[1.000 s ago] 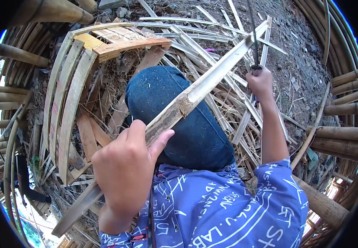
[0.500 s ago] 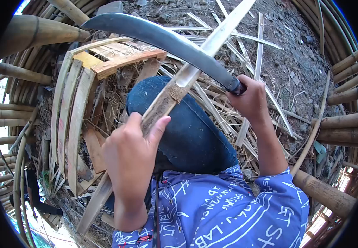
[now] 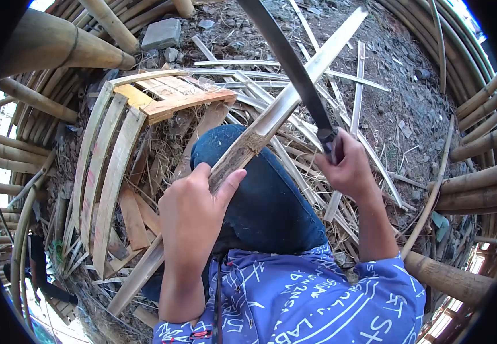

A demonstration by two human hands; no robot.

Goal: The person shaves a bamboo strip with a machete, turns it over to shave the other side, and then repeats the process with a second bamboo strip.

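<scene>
My left hand (image 3: 194,209) is wrapped round a split bamboo strip (image 3: 283,107), hollow side up, that slants across my raised knee (image 3: 254,200). The strip's far end points to the upper right; its near end passes under my left forearm. In my right hand (image 3: 349,166) is the dark handle of a machete (image 3: 294,66). Its long curved blade crosses over the strip beyond the knee, tip toward the top edge of the view. A rough brown node shows on the strip just ahead of my left thumb.
A wooden slatted crate (image 3: 110,172) lies at the left. Split bamboo strips (image 3: 358,86) and shavings are scattered over the dirt ground beyond my knee. A grey block (image 3: 161,34) rests at the back. Thick bamboo poles (image 3: 455,275) stand and lie at both sides.
The machete has swung from pointing left to pointing up and away, its handle turning in my right hand. My left hand and the strip have shifted slightly right in view.
</scene>
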